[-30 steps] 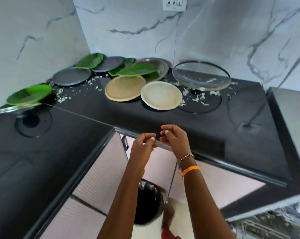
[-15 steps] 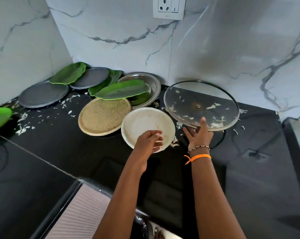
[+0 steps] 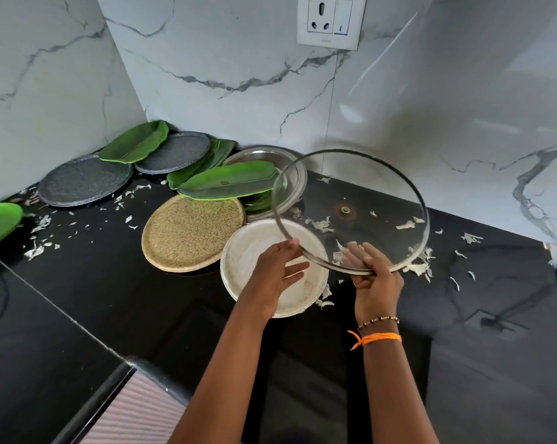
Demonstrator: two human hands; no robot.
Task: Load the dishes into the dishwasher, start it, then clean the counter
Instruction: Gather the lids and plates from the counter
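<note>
Both hands are working at the round clear glass plate (image 3: 350, 209), which is tilting up off the glossy black stone surface (image 3: 142, 315), its far rim raised. Gripping the near rim at about 6 o'clock, the right hand (image 3: 375, 277) is curling its fingers under the glass with the thumb over the edge. At roughly 8 o'clock on that rim, the left hand (image 3: 278, 270) is touching the edge with its fingers loosely spread, not clamping. White food scraps (image 3: 318, 224) are clinging to the glass and lying scattered on the surface around it. Beneath the left hand, a round off-white plate (image 3: 248, 251) is lying flat; a speckled tan round plate (image 3: 190, 232) is sitting just beside it at 10 o'clock. Further back toward 11 o'clock, green leaf-shaped plates (image 3: 229, 184) are overlapping a steel plate (image 3: 264, 153) and dark grey round plates (image 3: 85, 181).
</note>
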